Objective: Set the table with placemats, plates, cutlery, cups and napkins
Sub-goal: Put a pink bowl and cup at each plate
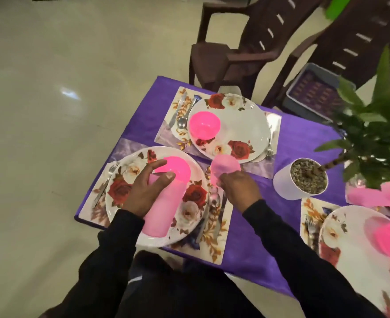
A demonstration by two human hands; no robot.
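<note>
Pink cup stack in left hand; right hand grips one cup.

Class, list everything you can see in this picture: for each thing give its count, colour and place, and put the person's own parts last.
Tablecloth: one, purple, over the table.
Placemats: three visible, floral, under the plates.
Plates: three, white with roses, on the placemats.
Bowls: three, bright pink, on the plates.
Cups: two, pale pink, one in each hand.
Cutlery: silver, beside the plates.
Napkins: pink, far right.
Plant pot: one, white, mid-table.
Chairs: two, brown, beyond the table.
Basket: one, grey, by the chairs.
Left hand: holding a cup over the near plate.
Right hand: holding the other cup.
</note>
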